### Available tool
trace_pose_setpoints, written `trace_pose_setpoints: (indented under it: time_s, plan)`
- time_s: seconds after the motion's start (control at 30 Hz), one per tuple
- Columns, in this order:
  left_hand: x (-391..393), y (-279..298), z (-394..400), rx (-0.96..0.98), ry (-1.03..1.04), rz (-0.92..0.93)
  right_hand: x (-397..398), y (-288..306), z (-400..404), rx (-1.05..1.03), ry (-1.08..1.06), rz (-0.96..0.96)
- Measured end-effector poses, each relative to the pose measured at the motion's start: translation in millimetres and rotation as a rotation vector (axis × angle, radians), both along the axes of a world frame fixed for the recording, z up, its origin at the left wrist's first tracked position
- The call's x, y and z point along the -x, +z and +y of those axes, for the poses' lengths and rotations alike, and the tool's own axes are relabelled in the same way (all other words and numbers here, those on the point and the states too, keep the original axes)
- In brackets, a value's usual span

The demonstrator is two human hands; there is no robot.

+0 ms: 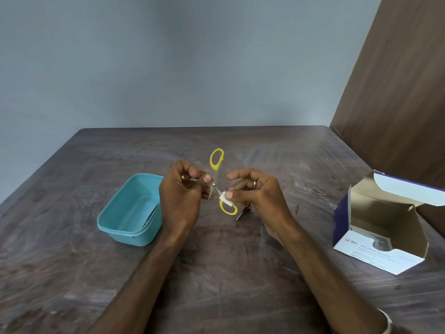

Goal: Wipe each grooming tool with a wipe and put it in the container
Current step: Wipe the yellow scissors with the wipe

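On the worn brown table [240, 273], above and right of the teal container [131, 210], the left hand [183, 196] pinches the opened scissors [216, 182] while the right hand [255, 191] pinches a wipe [225, 198] around one handle; best rubbed slowly, clear of the blades.

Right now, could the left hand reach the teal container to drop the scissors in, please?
Probably yes. The left hand holds the scissors right beside the open teal container, with nothing between them, though the right hand pinches a wipe on one handle.
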State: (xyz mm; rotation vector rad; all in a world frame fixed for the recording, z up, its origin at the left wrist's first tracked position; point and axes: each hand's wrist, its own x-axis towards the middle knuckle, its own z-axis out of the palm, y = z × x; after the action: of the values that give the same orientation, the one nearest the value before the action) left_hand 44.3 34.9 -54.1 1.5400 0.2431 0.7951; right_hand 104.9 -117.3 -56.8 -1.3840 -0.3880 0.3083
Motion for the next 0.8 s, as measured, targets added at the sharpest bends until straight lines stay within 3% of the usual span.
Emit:
trace_pose_setpoints:
  time_s: [0.23,0.4,0.57,0.8]
  plan:
    - [2.6,5.9,-0.5,0.004,0.021,-0.011,-2.8,0.5,-3.2,0.038,0.032,0.011]
    - [-0.1,0.4,-0.8,0.0,-0.053,0.034,-6.4,0.4,-5.2,-0.082,-0.182,-0.05]
    - [-1.9,-2.4,-6.3,-0.051,-0.188,0.148,-6.3,-2.6,-7.5,0.013,-0.343,-0.391]
    - [2.2,1.3,-5.4,-0.152,-0.229,0.208,-16.6,-16.2,-9.3,0.316,-0.283,-0.84]
